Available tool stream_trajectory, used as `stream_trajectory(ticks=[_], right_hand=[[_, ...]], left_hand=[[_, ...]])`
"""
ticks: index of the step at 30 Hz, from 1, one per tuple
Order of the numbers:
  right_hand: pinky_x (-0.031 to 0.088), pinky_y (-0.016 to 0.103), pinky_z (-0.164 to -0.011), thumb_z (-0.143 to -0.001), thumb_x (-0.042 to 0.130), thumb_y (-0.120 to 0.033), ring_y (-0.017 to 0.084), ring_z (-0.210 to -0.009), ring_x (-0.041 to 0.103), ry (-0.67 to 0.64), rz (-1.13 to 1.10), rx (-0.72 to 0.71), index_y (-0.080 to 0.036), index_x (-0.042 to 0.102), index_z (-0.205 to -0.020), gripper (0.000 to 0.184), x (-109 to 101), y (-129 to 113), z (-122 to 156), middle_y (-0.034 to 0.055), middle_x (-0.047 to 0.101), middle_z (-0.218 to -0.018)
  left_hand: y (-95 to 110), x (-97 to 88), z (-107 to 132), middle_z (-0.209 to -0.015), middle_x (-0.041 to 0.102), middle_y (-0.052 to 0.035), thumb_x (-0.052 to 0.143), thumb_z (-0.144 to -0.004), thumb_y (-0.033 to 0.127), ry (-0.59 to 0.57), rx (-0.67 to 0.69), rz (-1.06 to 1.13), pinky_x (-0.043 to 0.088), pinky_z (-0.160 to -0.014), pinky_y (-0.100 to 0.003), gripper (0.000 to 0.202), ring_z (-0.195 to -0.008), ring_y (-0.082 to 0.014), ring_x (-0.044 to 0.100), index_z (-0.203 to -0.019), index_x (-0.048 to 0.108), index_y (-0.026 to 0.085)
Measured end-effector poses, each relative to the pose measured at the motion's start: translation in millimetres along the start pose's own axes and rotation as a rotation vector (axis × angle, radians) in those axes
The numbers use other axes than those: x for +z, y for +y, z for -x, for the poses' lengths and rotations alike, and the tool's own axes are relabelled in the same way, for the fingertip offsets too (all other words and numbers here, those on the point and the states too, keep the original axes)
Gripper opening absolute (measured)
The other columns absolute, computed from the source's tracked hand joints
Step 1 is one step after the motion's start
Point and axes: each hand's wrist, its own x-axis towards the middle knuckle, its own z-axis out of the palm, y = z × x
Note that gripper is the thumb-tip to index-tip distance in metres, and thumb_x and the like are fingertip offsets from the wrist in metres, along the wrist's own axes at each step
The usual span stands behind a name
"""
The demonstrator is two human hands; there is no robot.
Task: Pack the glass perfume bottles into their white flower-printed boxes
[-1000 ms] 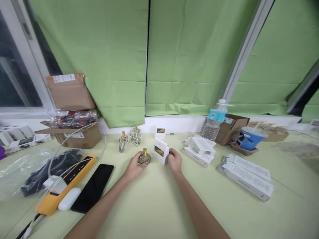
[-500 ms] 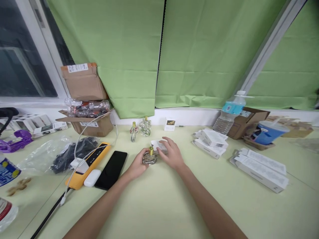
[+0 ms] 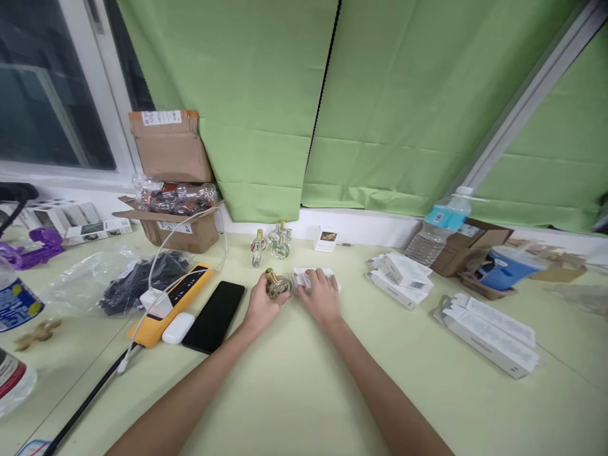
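Note:
My left hand [image 3: 260, 306] is closed round a small round glass perfume bottle [image 3: 276, 286] with a gold cap, tilted to the left just above the table. My right hand [image 3: 321, 295] presses down on a small white carton [image 3: 304, 278] lying on its side, its open end facing the bottle. The two hands almost touch. Behind them stand several more small glass bottles [image 3: 279, 241] and one upright white carton with a gold picture [image 3: 325, 239].
Left of my hands lie a black phone [image 3: 215, 315], a white case [image 3: 177, 327] and a yellow power strip [image 3: 167, 304] with a white cable. A cardboard box [image 3: 177, 229] sits at the back left. Flat white cartons [image 3: 489, 335], a water bottle [image 3: 437, 227] and a blue cup [image 3: 500, 272] are at the right.
The white carton went from upright to lying on its side under my right hand. My left hand tilted the bottle toward the carton's opening. The camera swung left.

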Motion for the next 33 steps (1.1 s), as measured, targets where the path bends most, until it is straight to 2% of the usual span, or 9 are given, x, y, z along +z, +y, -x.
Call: stream_trajectory(ticks=[5, 9, 14, 16, 18, 23, 26, 30, 33], right_hand=[[0.027, 0.045, -0.105, -0.095, 0.045, -0.033, 0.025, -0.099, 0.055, 0.029, -0.008, -0.018, -0.021, 0.063, -0.109, 0.025, 0.9, 0.6, 2.7, 0.0093, 0.062, -0.104], [0.021, 0.055, -0.109, -0.093, 0.049, -0.036, 0.028, -0.102, 0.055, 0.038, -0.008, 0.084, -0.022, 0.061, -0.112, 0.027, 1.1, -7.0, 2.2, 0.0100, 0.061, -0.109], [0.014, 0.067, -0.108, -0.089, 0.052, -0.035, 0.034, -0.112, 0.053, -0.012, -0.019, 0.172, -0.021, 0.058, -0.117, 0.032, 0.4, -15.7, 0.7, 0.0139, 0.059, -0.119], [0.014, 0.068, -0.109, -0.087, 0.050, -0.030, 0.034, -0.118, 0.050, -0.046, -0.053, 0.153, -0.022, 0.057, -0.122, 0.036, -1.2, -17.1, 1.5, 0.0142, 0.057, -0.127], [0.014, 0.066, -0.110, -0.086, 0.048, -0.025, 0.033, -0.124, 0.048, -0.078, -0.083, 0.125, -0.022, 0.056, -0.124, 0.039, -2.9, -18.1, 3.0, 0.0142, 0.055, -0.132], [0.020, 0.063, -0.109, -0.089, 0.044, -0.017, 0.035, -0.135, 0.041, -0.124, -0.038, 0.059, -0.020, 0.056, -0.126, 0.039, -1.3, -20.2, 5.7, 0.0159, 0.058, -0.132], [0.025, 0.057, -0.108, -0.094, 0.041, -0.017, 0.034, -0.132, 0.044, -0.109, 0.003, 0.013, -0.020, 0.061, -0.118, 0.031, 1.1, -19.8, 4.5, 0.0162, 0.063, -0.125], [0.032, 0.045, -0.104, -0.102, 0.034, -0.024, 0.031, -0.121, 0.055, -0.091, -0.009, -0.031, -0.019, 0.066, -0.104, 0.033, 1.1, -19.5, 1.8, 0.0154, 0.068, -0.115], [0.033, 0.043, -0.104, -0.101, 0.034, -0.020, 0.030, -0.122, 0.056, -0.090, -0.039, -0.041, -0.018, 0.068, -0.104, 0.034, -0.7, -22.4, 2.6, 0.0148, 0.069, -0.118]], left_hand=[[-1.4, 5.6, -3.0, -0.086, 0.061, 0.0006, 0.080, -0.070, 0.026, 0.170, -0.071, 0.191, 0.048, -0.075, -0.026, 0.041, -0.079, -0.0144, 0.061, -0.097, 0.049, 0.022], [-1.6, 14.4, -5.3, -0.091, 0.061, 0.0007, 0.078, -0.072, 0.024, 0.244, -0.096, 0.353, 0.050, -0.078, -0.026, 0.039, -0.082, -0.0130, 0.062, -0.100, 0.049, 0.023], [-3.8, 17.7, -10.5, -0.092, 0.066, -0.0033, 0.080, -0.067, 0.017, 0.422, -0.343, 0.664, 0.055, -0.075, -0.032, 0.045, -0.084, -0.0182, 0.068, -0.099, 0.049, 0.021], [-3.8, 16.5, -11.5, -0.088, 0.067, -0.0043, 0.084, -0.061, 0.014, 0.425, -0.412, 0.743, 0.056, -0.071, -0.034, 0.051, -0.078, -0.0200, 0.070, -0.098, 0.049, 0.020], [-3.8, 16.1, -11.3, -0.084, 0.067, -0.0034, 0.088, -0.056, 0.014, 0.418, -0.435, 0.735, 0.056, -0.069, -0.034, 0.055, -0.073, -0.0192, 0.069, -0.096, 0.050, 0.019], [-6.6, 20.2, -9.3, -0.076, 0.063, 0.0013, 0.091, -0.055, 0.025, 0.391, -0.409, 0.526, 0.053, -0.060, -0.029, 0.053, -0.066, -0.0156, 0.066, -0.090, 0.051, 0.020], [-7.5, 21.6, -10.3, -0.071, 0.060, 0.0033, 0.091, -0.054, 0.026, 0.386, -0.427, 0.461, 0.050, -0.055, -0.026, 0.053, -0.062, -0.0142, 0.064, -0.087, 0.049, 0.020], [-3.5, 23.1, -11.6, -0.074, 0.063, 0.0024, 0.091, -0.054, 0.029, 0.382, -0.418, 0.640, 0.054, -0.063, -0.029, 0.057, -0.067, -0.0161, 0.067, -0.087, 0.045, 0.021], [-0.7, 25.8, -10.8, -0.081, 0.066, 0.0007, 0.090, -0.056, 0.031, 0.384, -0.371, 0.745, 0.056, -0.070, -0.030, 0.058, -0.076, -0.0175, 0.070, -0.088, 0.042, 0.022]])
